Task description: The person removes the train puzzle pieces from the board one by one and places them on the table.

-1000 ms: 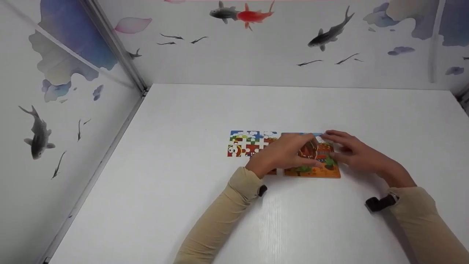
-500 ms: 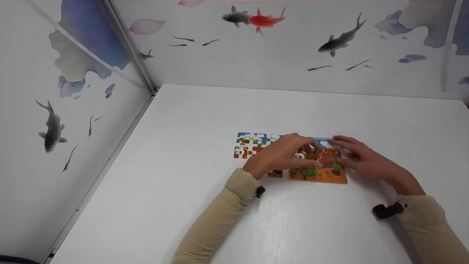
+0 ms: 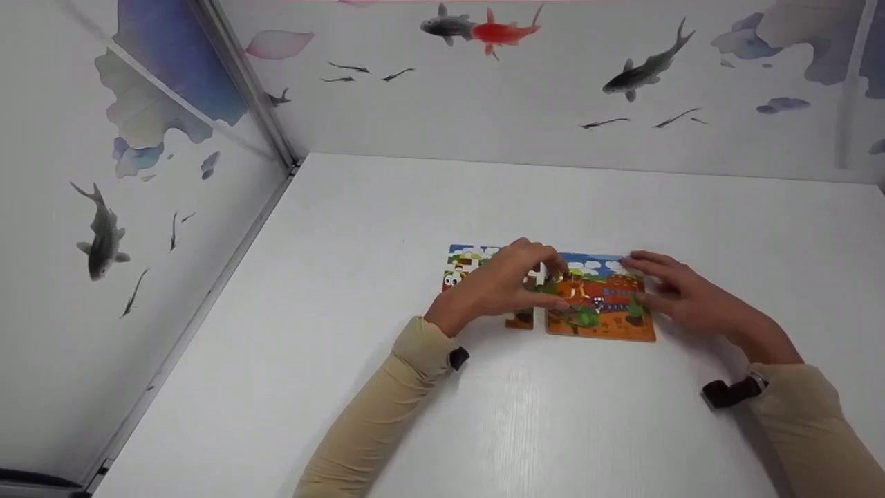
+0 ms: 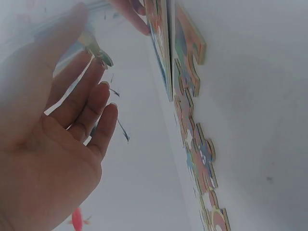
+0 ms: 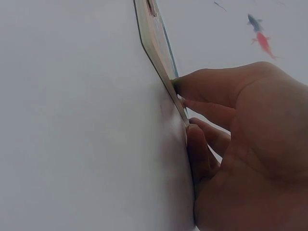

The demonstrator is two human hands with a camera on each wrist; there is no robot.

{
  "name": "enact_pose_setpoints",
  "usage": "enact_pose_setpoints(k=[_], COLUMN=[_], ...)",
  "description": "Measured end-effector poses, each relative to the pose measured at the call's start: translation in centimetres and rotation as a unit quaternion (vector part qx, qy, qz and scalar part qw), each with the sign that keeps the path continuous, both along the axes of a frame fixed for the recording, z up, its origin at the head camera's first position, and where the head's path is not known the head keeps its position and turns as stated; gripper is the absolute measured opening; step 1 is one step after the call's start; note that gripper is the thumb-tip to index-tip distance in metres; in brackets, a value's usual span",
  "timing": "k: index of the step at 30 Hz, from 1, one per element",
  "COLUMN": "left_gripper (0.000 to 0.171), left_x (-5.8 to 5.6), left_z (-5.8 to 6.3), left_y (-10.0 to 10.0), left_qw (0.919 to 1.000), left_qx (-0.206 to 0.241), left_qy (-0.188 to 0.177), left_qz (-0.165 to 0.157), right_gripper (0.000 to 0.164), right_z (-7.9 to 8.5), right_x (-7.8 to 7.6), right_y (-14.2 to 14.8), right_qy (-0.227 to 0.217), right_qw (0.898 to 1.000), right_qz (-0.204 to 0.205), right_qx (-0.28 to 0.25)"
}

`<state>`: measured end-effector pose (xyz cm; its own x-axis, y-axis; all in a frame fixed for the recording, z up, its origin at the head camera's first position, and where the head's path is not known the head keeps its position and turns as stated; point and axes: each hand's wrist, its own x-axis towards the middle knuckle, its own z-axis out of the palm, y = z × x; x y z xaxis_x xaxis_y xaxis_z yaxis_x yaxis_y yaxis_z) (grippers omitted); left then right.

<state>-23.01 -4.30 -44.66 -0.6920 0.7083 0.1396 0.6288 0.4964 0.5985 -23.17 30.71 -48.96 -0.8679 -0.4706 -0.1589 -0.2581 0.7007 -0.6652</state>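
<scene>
A colourful puzzle board lies flat on the white table. My right hand holds its right edge; in the right wrist view the thumb lies at the edge of the board and the bent fingers are beside it. Over the board's left part is my left hand, with a small puzzle piece pinched between thumb and fingertips in the left wrist view. Loose puzzle pieces are laid out just left of the board, several of them partly hidden under the left hand and wrist.
The white table extends around the puzzle. A white wall with painted fish stands behind it, and another painted panel runs along the left side. A black band sits at the right wrist.
The left hand has moved left, off the middle of the board, so more of its picture shows and more loose pieces are covered. The right hand stays at the board's edge. The camera view shifts slightly.
</scene>
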Motion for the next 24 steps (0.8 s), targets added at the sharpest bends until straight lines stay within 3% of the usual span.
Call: enact_pose_setpoints(k=[5, 13, 24], left_gripper=[0.046, 0.045, 0.043], left_x=[0.4, 0.8, 0.5], left_z=[-0.1, -0.4, -0.5], left_y=[-1.5, -3.6, -4.3], left_qw=[0.9999, 0.9995, 0.9994], left_qx=[0.012, -0.005, 0.000], left_qy=[0.005, 0.012, 0.002], left_qz=[0.006, 0.030, 0.035], right_gripper=[0.060, 0.061, 0.062], right_z=[-0.1, 0.1, 0.3], right_x=[0.1, 0.3, 0.4], right_y=[0.1, -0.2, -0.1], right_qy=[0.001, -0.011, -0.017], right_qw=[1.000, 1.000, 1.000], right_qz=[-0.002, -0.003, -0.005], right_qx=[-0.008, -0.006, -0.013])
